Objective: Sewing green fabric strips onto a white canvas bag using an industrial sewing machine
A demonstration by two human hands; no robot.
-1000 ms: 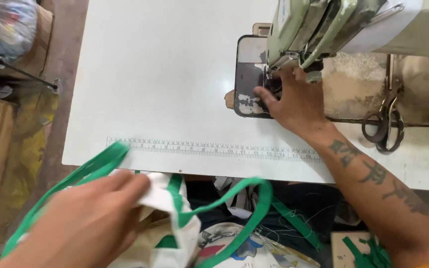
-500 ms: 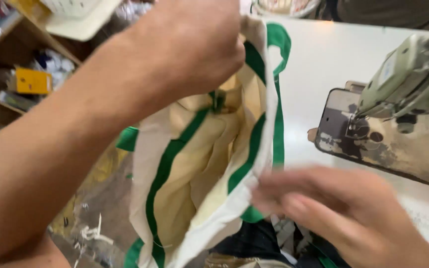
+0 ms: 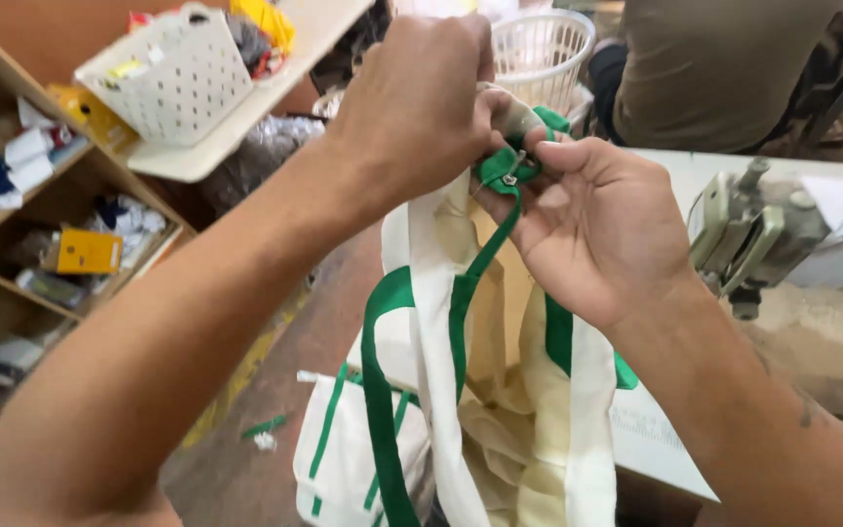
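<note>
I hold a cream cloth bag point(image 3: 500, 390) with green straps up in front of me. My left hand point(image 3: 417, 98) is closed on the bag's top edge. My right hand point(image 3: 597, 220) pinches the green binding there, next to a small metal zipper pull point(image 3: 511, 178). The bag hangs down from both hands, with a green strap point(image 3: 378, 390) looping along its left side.
A sewing machine point(image 3: 773, 229) stands on the white table point(image 3: 831, 171) at the right. Another cream and green bag point(image 3: 343, 449) lies on the floor below. Wooden shelves point(image 3: 41, 244) with boxes stand at the left, with white baskets point(image 3: 163, 73) above. A seated person point(image 3: 724, 68) is behind the table.
My right hand left the sewing machine and came to the bag. Both hands lifted the bag up high, and my view turned left towards the shelves.
</note>
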